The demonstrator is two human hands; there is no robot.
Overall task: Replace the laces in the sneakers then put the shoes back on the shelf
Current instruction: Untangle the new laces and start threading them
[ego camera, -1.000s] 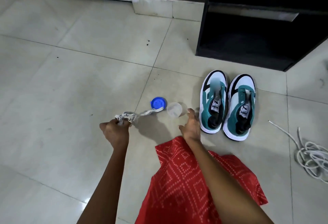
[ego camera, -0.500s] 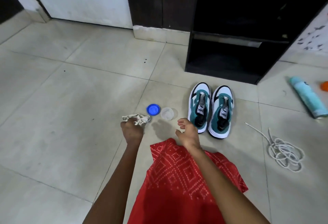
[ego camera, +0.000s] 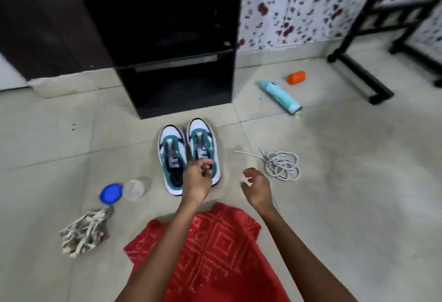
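Note:
Two white and teal sneakers, the left one (ego camera: 171,153) and the right one (ego camera: 203,139), stand unlaced side by side on the tiled floor, toes toward a black shelf (ego camera: 181,81). My left hand (ego camera: 197,179) hovers over the heel of the right sneaker, fingers loosely curled and holding nothing. My right hand (ego camera: 257,185) hangs with relaxed fingers over the floor, between the sneakers and a coil of white laces (ego camera: 282,165). A crumpled bundle of dirty old laces (ego camera: 86,231) lies on the floor at the left.
A blue lid (ego camera: 110,193) and a clear round container (ego camera: 134,189) sit left of the sneakers. A teal spray can (ego camera: 281,96) and an orange cap (ego camera: 296,77) lie right of the shelf, near a black metal stand (ego camera: 358,74). Red patterned cloth (ego camera: 215,249) covers my lap.
My left hand has let go of the old lace bundle, which now lies on the floor. Both hands have moved right, the left to the sneakers, the right toward the white coil.

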